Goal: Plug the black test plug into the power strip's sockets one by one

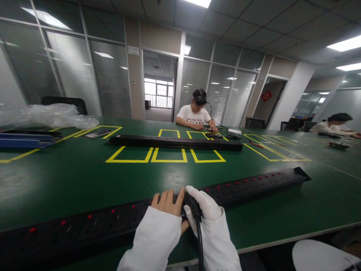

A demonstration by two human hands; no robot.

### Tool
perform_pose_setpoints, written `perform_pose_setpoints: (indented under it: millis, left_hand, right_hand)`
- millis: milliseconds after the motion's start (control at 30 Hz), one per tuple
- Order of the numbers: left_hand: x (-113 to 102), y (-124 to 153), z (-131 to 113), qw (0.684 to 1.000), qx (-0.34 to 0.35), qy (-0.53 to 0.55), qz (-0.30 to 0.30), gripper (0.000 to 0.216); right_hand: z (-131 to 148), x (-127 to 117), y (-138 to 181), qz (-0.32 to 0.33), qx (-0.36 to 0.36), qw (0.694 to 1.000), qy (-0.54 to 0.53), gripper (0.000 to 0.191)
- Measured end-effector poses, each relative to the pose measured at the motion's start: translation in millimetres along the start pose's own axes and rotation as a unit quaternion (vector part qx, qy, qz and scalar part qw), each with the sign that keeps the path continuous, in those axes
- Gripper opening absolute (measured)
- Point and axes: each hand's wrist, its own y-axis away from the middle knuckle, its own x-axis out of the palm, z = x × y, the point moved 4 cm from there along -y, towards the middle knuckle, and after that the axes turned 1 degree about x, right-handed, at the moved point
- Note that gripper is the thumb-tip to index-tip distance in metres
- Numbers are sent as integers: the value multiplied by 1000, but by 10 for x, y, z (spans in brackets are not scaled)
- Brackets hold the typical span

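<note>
A long black power strip point(247, 187) with a row of small red lights or switches lies aslant across the near part of the table. My left hand point(168, 203), bare below a white sleeve, is closed over the strip's middle, its fingers on the far side. Right beside it, my right hand point(207, 205) wears a white dotted glove and is closed around a black plug point(195, 206). The plug's thick black cable point(199, 245) runs down toward me. The plug's front end is against the strip; I cannot tell how deep it sits.
Another black power strip point(175, 143) lies farther off across yellow tape outlines on the green table point(134, 176). Clear plastic wrap point(49, 115) and blue rails point(20, 139) are at left. A person point(194, 113) sits opposite, another person point(335, 124) at right. A white seat point(321, 257) is near right.
</note>
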Motion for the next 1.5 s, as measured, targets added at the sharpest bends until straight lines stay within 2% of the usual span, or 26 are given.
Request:
perform_pose_setpoints:
  millis: [300,900,1233,1500]
  left_hand:
    - [12,-4,6,1000,2,-2,-17,68]
    - [19,8,14,999,7,0,-34,67]
    - [32,9,23,999,7,4,-52,65]
    - [35,8,22,998,7,16,-55,66]
  right_hand:
    - [-13,20,5,-1,17,1000,-18,44]
    - [-19,36,-3,0,-2,1000,-27,44]
    - [-8,-3,11,41,5,999,-25,45]
    - [-16,6,23,41,-13,999,-7,47]
